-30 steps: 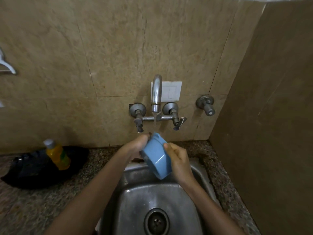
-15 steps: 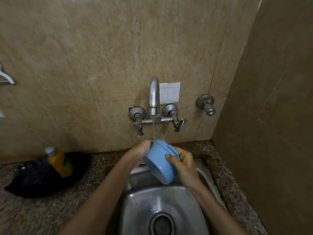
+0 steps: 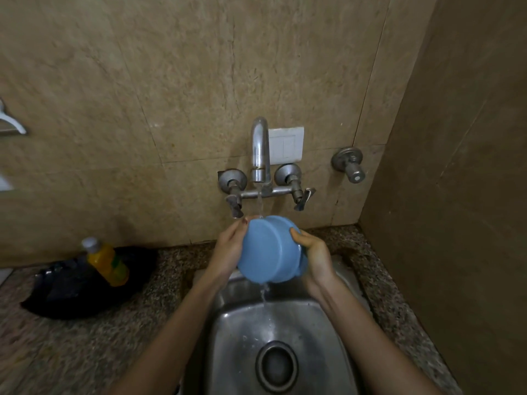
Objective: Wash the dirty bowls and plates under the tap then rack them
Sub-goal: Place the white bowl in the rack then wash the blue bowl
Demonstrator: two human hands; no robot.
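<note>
A blue bowl (image 3: 268, 249) is held above the steel sink (image 3: 322, 337), tipped so its base faces me. Water runs from the chrome tap (image 3: 260, 149) onto its top edge and drips off the bottom into the sink. My left hand (image 3: 229, 246) grips the bowl's left side, fingers curled over the top rim. My right hand (image 3: 313, 252) holds the right rim, thumb on the outside. The bowl's inside is hidden from me.
A yellow bottle (image 3: 107, 260) stands on a black cloth or bag (image 3: 74, 289) on the granite counter (image 3: 85, 352) to the left. Tiled walls close in behind and on the right. A spare valve (image 3: 350, 166) sticks out right of the tap.
The bowl has turned from edge-on to base towards me. My right hand slid round to the right rim. The bowl stays under the stream.
</note>
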